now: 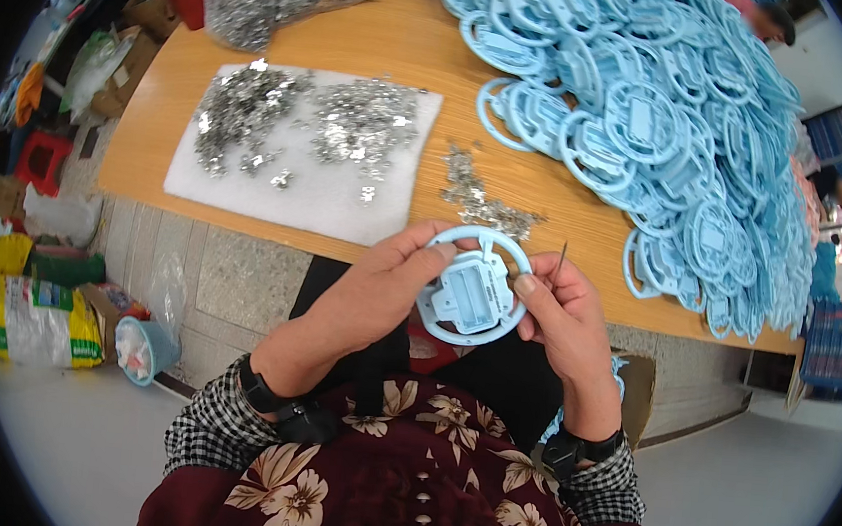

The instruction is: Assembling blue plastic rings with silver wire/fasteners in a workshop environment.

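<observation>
As opposite sides are finger-pinched by left hand (385, 275) and right hand (567, 314), ring-rimmed blue housing (477, 299) is steadied before wooden table (405, 24).
Thin dark rod (563, 259), possibly a tool, is tucked in the latter hand.

blue pile (639, 127): cut at top edge | metal bits (363, 125): individually too small | left hand (380, 282): fingers partly hidden

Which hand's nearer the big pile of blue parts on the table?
Right. The right hand is below and left of the pile, apart from it; the left hand is farther left, across the held blue part.
</observation>
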The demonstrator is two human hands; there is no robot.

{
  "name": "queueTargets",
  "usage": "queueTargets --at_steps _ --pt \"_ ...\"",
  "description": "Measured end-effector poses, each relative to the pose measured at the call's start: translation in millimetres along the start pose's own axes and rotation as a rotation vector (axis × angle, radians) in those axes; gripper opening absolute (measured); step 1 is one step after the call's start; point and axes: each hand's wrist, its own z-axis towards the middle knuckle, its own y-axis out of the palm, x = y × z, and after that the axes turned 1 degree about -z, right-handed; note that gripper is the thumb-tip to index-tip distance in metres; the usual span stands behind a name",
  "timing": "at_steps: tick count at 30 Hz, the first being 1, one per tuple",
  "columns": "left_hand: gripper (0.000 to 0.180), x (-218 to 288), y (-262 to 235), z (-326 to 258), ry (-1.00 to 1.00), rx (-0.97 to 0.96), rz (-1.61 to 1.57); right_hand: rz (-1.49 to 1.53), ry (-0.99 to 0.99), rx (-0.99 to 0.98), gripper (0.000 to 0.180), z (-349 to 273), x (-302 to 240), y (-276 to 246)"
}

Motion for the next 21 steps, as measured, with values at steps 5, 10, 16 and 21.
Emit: queueTargets --at_steps 5,10,16,21 --pt "0.035 -3.7 -3.3 -8.4 -0.012 0.036 -0.123 -0.047 0.017 -0.013 0.018 4.7 -3.0 6.3" --pt "0.036 -0.8 -21.1 -7.8 0.075 0.064 -0.128 -0.052 0.000 -0.032 0.018 14.9 -5.0 24.2" --pt "0.036 4.7 -28.9 -7.6 0.131 0.062 -0.135 -0.036 -0.022 -0.035 0.017 25.4 -2.9 35.2" --pt "0.033 6.0 -29.6 -5.9 0.084 0.062 -0.085 -0.069 -0.002 -0.057 0.015 18.9 0.9 30.7"
